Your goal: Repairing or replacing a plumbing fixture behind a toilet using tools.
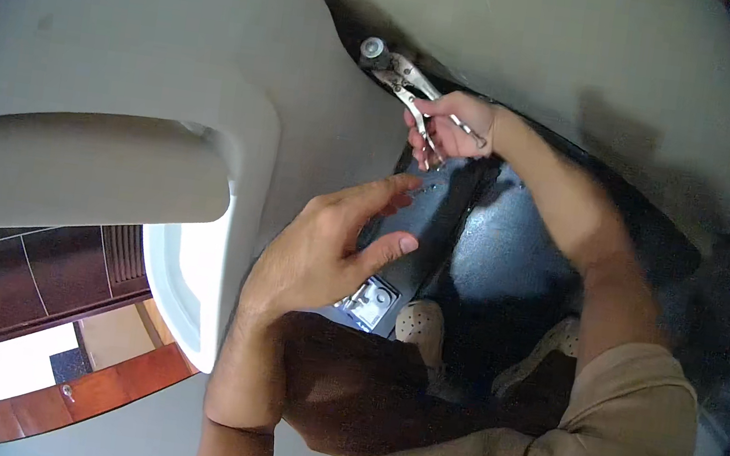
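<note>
My right hand (455,127) is closed around the handles of metal locking pliers (414,81). The jaws meet a dark round fitting (371,52) with a shiny end, low in the gap between the wall and a large pale curved bathroom fixture (335,104). How firmly they grip it I cannot tell. Nearer to me, my left hand (326,246) hangs open in front of the fixture's side. Its thumb and fingers are apart, with nothing between them.
Dark floor tiles (511,238) carry wet drops. A square metal floor drain (371,303) lies below my left hand, beside my pale clog (422,323). The pale wall (572,52) rises behind the pliers. At lower left are a white curved rim (181,296) and a reddish wooden door (85,390).
</note>
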